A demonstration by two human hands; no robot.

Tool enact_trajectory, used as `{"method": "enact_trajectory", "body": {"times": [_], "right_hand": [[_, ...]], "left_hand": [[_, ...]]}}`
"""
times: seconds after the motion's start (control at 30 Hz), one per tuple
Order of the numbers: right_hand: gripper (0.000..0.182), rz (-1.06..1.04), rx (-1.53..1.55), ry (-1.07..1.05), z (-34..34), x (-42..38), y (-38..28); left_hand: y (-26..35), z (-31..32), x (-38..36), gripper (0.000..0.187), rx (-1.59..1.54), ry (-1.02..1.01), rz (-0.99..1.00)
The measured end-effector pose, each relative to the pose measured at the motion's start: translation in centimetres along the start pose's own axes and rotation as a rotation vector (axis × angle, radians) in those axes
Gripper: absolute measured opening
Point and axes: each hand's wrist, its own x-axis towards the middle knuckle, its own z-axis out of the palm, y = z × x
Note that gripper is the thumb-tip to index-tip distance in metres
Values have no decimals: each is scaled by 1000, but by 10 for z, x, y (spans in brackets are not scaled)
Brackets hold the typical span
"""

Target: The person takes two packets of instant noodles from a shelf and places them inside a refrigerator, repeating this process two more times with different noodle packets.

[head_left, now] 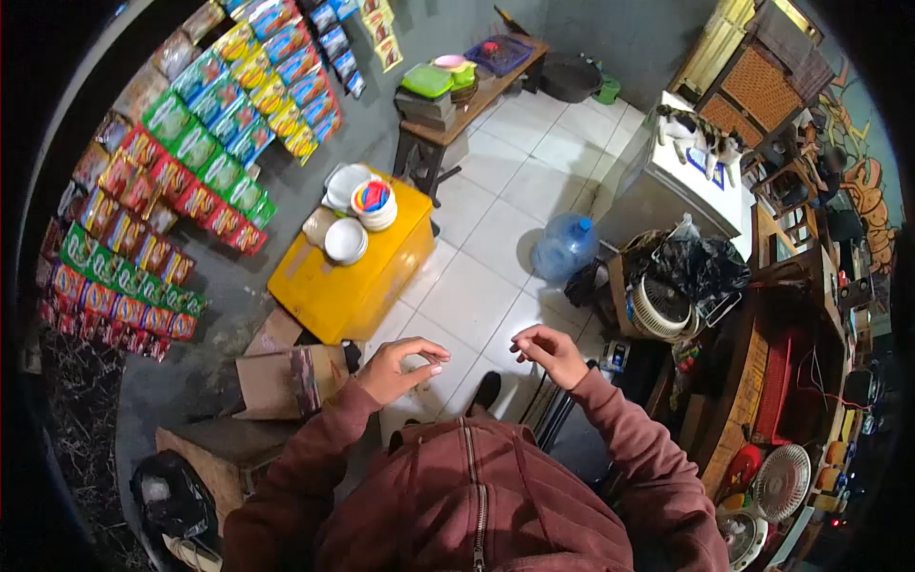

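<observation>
My left hand [404, 370] hangs in the air in front of my maroon zip jacket [467, 486]. Its fingers curve loosely, with a gap to the thumb and nothing held. Level with it on the other side, my right hand [555, 356] is also empty, its fingers half bent and apart. Nearest the left hand stands a yellow box [329, 286] bearing stacked white bowls [345, 241], and cups with red and blue pieces in the top one. Beyond the right hand, a blue water jug [566, 248] rests on the tiled floor. Neither hand touches anything.
Snack and drink sachets [195, 148] hang along the left wall. An open cardboard box [276, 381] sits low at left. On the right, a cat [701, 138] lies on a white cabinet [658, 195], with a fan [662, 307] and black plastic bag [703, 267] nearer. A wooden bench [477, 110] stands behind.
</observation>
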Motion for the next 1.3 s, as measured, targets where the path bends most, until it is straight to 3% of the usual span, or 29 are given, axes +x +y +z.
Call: {"method": "enact_trajectory", "body": {"times": [0.17,0.3,0.57,0.9,1.1,1.3], "right_hand": [[25,-91,25,161,-44,27,-28],[24,-175,317,410,-46,62,-22],[24,-175,196,269,-31,137,-69],[22,-334,128,270,-36,261,-158],[21,-342,71,275,-59,296,-178],[22,-364,65,288,-126,328,-190]], "left_hand": [[23,13,58,19,3,153,127],[23,8,82,16,-16,147,93],[31,-65,142,15,29,220,251],[47,-180,232,15,-11,249,379],[35,-201,274,16,-89,237,328],[36,-202,343,15,-70,254,310]]}}
